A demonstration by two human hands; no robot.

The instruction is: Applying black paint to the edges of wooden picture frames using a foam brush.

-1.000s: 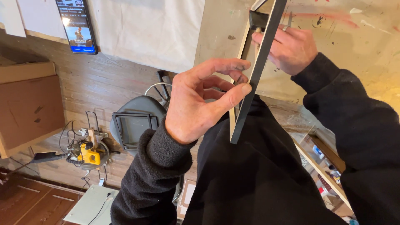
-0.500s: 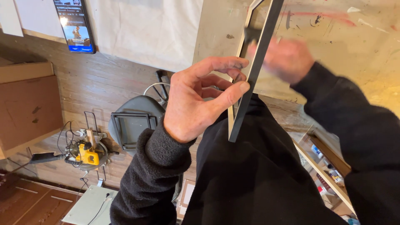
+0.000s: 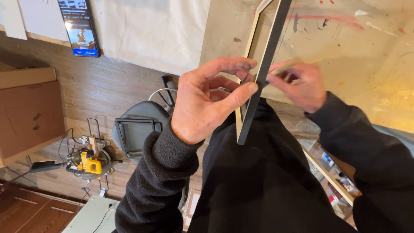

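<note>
Pinching the dark frame (image 3: 263,64), the left hand (image 3: 207,103) grips; right hand (image 3: 299,84) (blurred) clasps a thin stick (image 3: 282,68).

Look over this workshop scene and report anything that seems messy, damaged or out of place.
The pale board behind the dark frame is streaked with red, black and yellow paint marks. On the wooden floor, the yellow mitre saw sits among loose, tangled cables. The left hand pinches the frame; nothing looks broken.

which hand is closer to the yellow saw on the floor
Left. The left hand, pinching the dark frame, is on the side of the yellow saw; the right hand is beyond the frame, farther away.
</note>
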